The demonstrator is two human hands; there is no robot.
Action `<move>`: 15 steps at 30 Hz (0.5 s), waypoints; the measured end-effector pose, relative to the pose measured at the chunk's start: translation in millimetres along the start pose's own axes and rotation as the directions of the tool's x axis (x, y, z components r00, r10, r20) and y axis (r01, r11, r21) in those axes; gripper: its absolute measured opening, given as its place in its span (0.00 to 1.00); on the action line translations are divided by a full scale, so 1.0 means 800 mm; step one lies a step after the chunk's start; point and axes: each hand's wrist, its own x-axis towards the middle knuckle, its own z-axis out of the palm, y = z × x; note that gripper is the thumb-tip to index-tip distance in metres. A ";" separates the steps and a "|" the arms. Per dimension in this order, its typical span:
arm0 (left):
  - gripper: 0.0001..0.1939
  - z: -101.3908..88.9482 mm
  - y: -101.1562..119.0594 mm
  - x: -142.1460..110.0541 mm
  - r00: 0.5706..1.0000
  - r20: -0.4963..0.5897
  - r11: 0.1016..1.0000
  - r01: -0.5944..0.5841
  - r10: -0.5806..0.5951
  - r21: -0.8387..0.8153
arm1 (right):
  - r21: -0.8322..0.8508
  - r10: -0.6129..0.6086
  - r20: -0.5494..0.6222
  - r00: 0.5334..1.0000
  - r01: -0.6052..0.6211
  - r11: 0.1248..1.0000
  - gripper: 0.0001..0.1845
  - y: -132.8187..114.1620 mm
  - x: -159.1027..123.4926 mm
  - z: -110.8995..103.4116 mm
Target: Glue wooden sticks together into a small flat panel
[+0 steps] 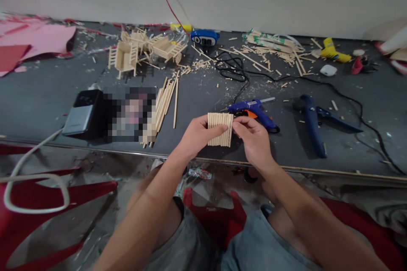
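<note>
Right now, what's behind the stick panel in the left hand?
Beyond the stick panel: the blue glue gun, off to the right, and dark tabletop. The panel's underside and whatever lies directly behind it are covered.

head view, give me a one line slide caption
Two bare hands at a small panel of wooden sticks, blue glue gun lying just beyond on the littered dark tabletop.

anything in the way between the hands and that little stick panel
Nothing visible is. The left hand holds the stick panel, thumb across its face; the right hand is at its right edge. The blue glue gun lies beyond, not between.
</note>
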 end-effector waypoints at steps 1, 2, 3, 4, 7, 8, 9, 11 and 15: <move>0.15 0.000 0.000 0.000 1.000 -0.009 1.000 0.001 -0.001 0.000 | 0.003 0.001 -0.003 1.000 -0.001 1.000 0.08 0.001 0.001 0.000; 0.15 0.000 0.000 0.001 1.000 -0.020 1.000 0.001 -0.001 -0.008 | 0.002 0.003 -0.007 1.000 -0.003 1.000 0.08 0.001 0.001 0.000; 0.15 0.000 0.000 0.001 0.999 -0.032 1.000 -0.001 0.000 -0.022 | 0.000 0.006 -0.010 1.000 -0.006 1.000 0.08 0.001 0.002 -0.001; 0.15 0.000 0.000 0.002 0.999 -0.044 0.999 -0.004 0.002 -0.040 | 0.000 0.009 -0.011 1.000 -0.009 1.000 0.08 0.001 0.002 -0.001; 0.14 0.000 -0.001 0.005 0.998 -0.067 0.996 -0.012 0.006 -0.091 | 0.010 0.022 0.008 1.000 -0.022 1.000 0.07 0.000 0.003 -0.002; 0.14 0.000 -0.002 0.006 0.998 -0.069 0.995 -0.014 0.007 -0.101 | 0.014 0.026 0.022 0.999 -0.027 1.000 0.07 0.000 0.003 -0.002; 0.14 -0.001 -0.002 0.007 0.997 -0.071 0.994 -0.016 0.009 -0.109 | 0.017 0.031 0.037 0.999 -0.031 0.999 0.07 -0.001 0.003 -0.002; 0.13 -0.002 -0.004 0.008 0.997 -0.071 0.992 -0.023 0.014 -0.125 | 0.016 0.038 0.068 0.997 -0.039 0.999 0.08 -0.002 0.004 -0.002; 0.13 -0.003 -0.006 0.009 0.997 -0.070 0.988 -0.041 0.031 -0.152 | -0.019 0.049 0.112 0.992 -0.048 0.999 0.08 -0.005 0.004 -0.002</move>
